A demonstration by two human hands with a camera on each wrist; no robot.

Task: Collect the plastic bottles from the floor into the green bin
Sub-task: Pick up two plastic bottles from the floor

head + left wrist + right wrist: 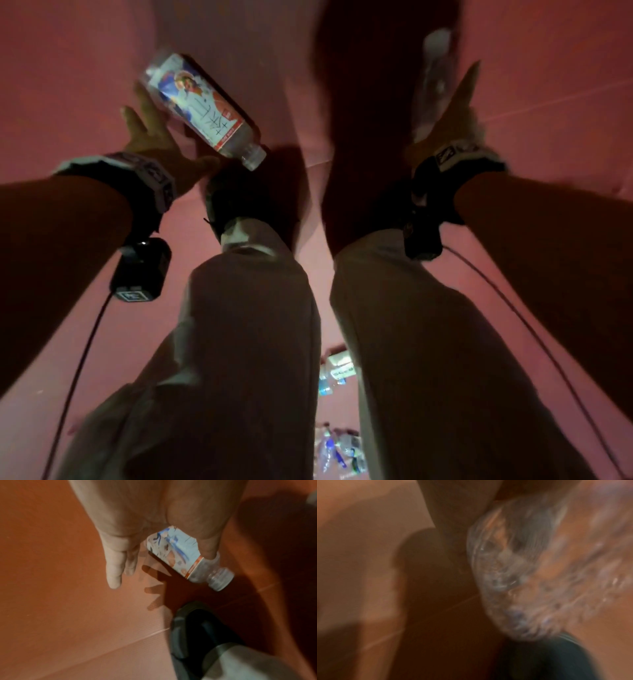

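One labelled bottle against left hand, open floor beyond.

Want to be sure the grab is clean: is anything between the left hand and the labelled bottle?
Nothing visible stands between them. The left hand touches the labelled bottle, with its thumb lying on it near the neck. The black shoe sits near the cap end, not between hand and bottle. The green bin shows in no view.

Dim indoor rm, red seamed floor.
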